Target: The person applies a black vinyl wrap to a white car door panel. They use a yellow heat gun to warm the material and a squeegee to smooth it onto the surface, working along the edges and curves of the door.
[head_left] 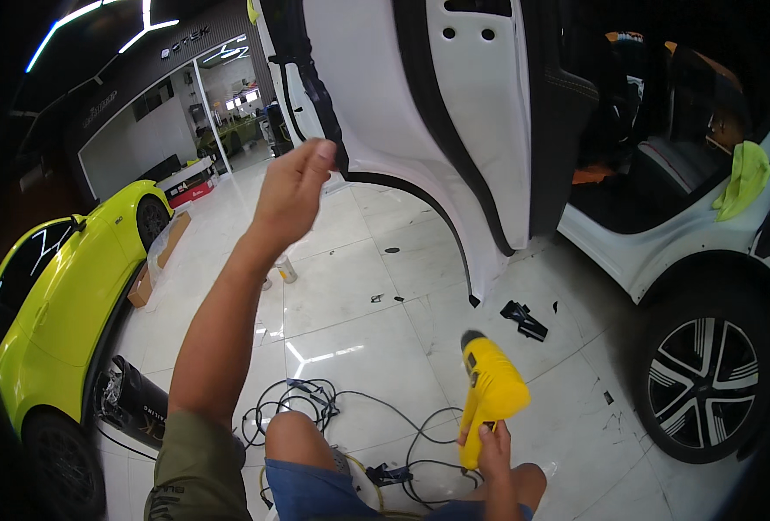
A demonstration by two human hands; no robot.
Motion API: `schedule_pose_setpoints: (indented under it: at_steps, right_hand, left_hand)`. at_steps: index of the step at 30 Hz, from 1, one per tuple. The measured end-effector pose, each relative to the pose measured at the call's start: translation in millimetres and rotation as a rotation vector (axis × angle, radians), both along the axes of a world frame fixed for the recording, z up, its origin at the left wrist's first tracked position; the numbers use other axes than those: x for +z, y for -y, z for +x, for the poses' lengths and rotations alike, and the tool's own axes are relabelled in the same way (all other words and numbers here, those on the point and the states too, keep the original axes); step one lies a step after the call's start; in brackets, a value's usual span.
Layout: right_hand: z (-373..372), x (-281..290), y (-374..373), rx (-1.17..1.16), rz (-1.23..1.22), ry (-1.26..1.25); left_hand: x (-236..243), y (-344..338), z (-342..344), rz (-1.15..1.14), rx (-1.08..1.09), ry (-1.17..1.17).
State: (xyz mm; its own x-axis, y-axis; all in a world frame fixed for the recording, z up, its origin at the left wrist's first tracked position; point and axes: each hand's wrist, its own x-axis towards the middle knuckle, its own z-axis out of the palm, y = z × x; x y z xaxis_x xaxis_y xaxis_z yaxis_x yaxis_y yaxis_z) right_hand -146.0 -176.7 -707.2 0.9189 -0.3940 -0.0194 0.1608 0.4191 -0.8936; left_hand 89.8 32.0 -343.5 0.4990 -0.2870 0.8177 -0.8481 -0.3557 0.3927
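My left hand (291, 193) is raised at the lower left edge of an open white car door (376, 104). Its fingers are closed, the thumb pressed against them beside the black edge trim. Whatever they may pinch there is hidden. In my right hand (494, 447) is the handle of a yellow heat gun (496, 386), held low over my knees. The gun's dark nozzle points up and away, toward the lower corner of the door, with a gap between them. A black strip (419, 193) follows the door's curved lower edge.
A white car's wheel (702, 373) stands at right, a green cloth (739, 182) on its body. At left are a yellow-green car (72, 304) and a black bin (128, 398). Coiled cable (289, 408) and black scraps (524, 321) lie on the tiled floor.
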Motion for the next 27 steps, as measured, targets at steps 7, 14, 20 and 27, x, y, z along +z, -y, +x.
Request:
schedule_pose_setpoints:
  at_steps: [7,14,20,27]
  right_hand:
    - [-37.4,104.0,8.9,0.056,-0.195,0.368]
    - [-43.1,189.7,18.0,-0.06,-0.262,0.591]
    - [-44.6,239.9,13.4,-0.028,-0.307,0.614]
    - [-43.6,270.2,4.6,-0.041,-0.38,0.594]
  left_hand:
    - [13.2,-5.2,-4.8,0.127,0.226,0.333]
    - [1.3,-1.6,-9.8,0.091,0.069,0.191]
    - [2.3,-38.7,-13.7,0.02,-0.159,-0.113]
    - [-2.5,-68.6,3.7,-0.197,-0.044,-0.176]
